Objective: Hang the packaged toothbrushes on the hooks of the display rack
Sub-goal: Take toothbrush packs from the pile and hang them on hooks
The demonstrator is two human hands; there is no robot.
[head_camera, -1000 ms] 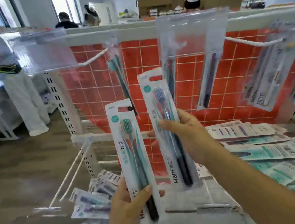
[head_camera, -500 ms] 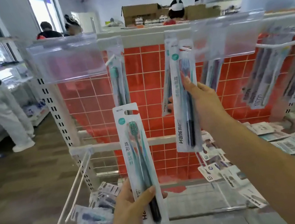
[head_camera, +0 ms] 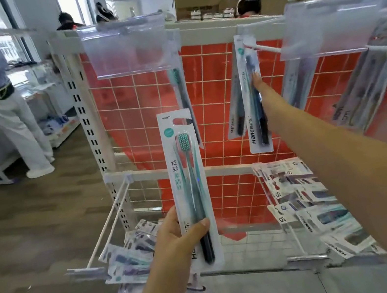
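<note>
Hands (head_camera: 177,237) (head_camera: 262,98) hold one toothbrush pack (head_camera: 189,188) each, seemingly.

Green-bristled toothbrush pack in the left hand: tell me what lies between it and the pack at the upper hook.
In the head view, only bare red tile wall behind white wire grid separates the green-bristled pack from the hook pack.

My left hand (head_camera: 178,239) is raised with its thumb curled forward in a grip, while my right arm reaches far ahead, right hand (head_camera: 261,90) gripping too.
</note>
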